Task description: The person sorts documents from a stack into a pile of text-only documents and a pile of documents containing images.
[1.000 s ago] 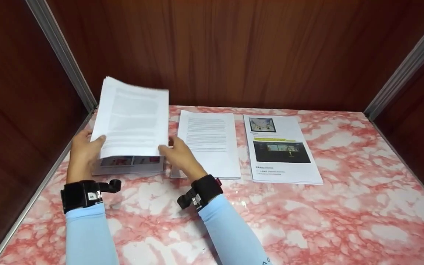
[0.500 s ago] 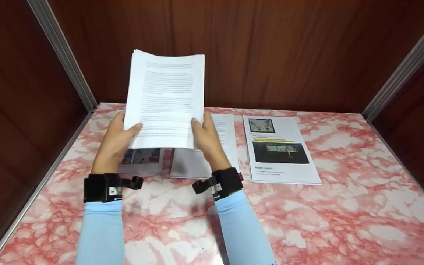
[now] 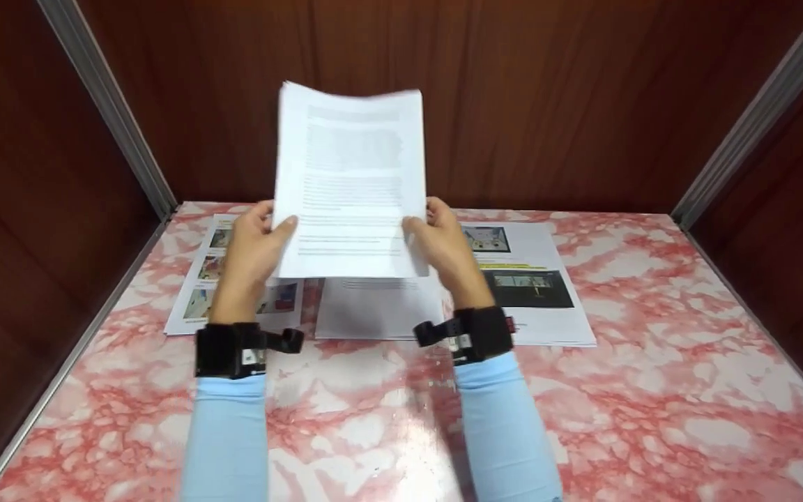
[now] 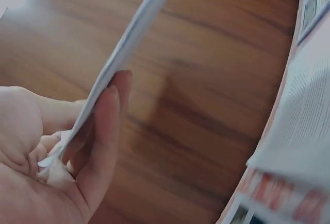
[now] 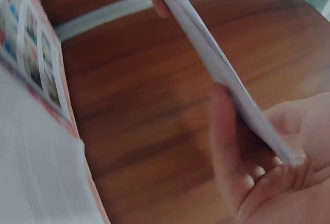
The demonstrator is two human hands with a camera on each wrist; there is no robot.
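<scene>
A stack of printed paper sheets (image 3: 353,181) is held up above the table, tilted toward the head camera, its top edge bowed. My left hand (image 3: 251,251) grips its left edge, thumb on the printed face and fingers behind. On the opposite edge my right hand (image 3: 447,247) pinches the sheets the same way. Both wrist views show the stack (image 4: 129,38) edge-on as a thin bundle between thumb and fingers. Below it lies a text-printed paper stack (image 3: 377,310), its upper part hidden by the held sheets.
On the left lies a paper stack with colour photos (image 3: 192,307), partly behind my left hand. Another stack with a dark picture and yellow highlighting (image 3: 548,321) lies on the right. The red-and-white marbled table (image 3: 652,390) ends at a brown wood-grain wall (image 3: 548,104).
Both hands have lifted the paper stack and carried it rightward, from over the left photo stack to over the middle one. More of the photo stack now shows.
</scene>
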